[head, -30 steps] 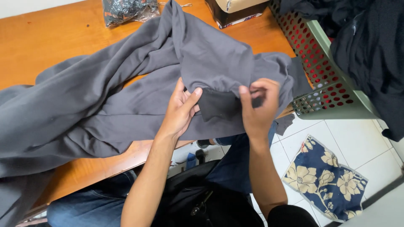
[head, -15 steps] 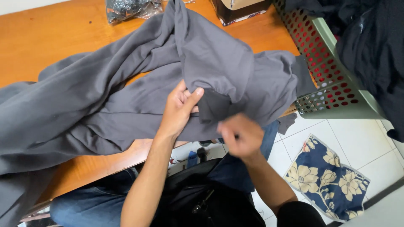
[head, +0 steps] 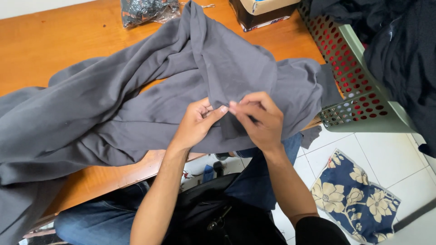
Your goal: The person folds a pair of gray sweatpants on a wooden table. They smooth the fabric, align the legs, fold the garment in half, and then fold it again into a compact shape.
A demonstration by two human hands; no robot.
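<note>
Both hands are pinching the grey garment's [head: 150,104] fold at the table [head: 59,41] edge: left hand [head: 196,124] and right hand [head: 259,120] closing fingertip-tight. The draped weight is threatening to tug it free.

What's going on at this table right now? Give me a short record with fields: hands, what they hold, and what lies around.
left hand: pinches a fold of the grey garment
right hand: fingertips meet the left hand's, gripping the same fold
garment: large, dark grey, spread crumpled over the wooden table
table top: crinkled plastic bag and a cardboard box at the far edge
right side: perforated green basket holding dark clothes
floor: white tiles, blue flowered cloth
lap: blue jeans, black bag
</note>
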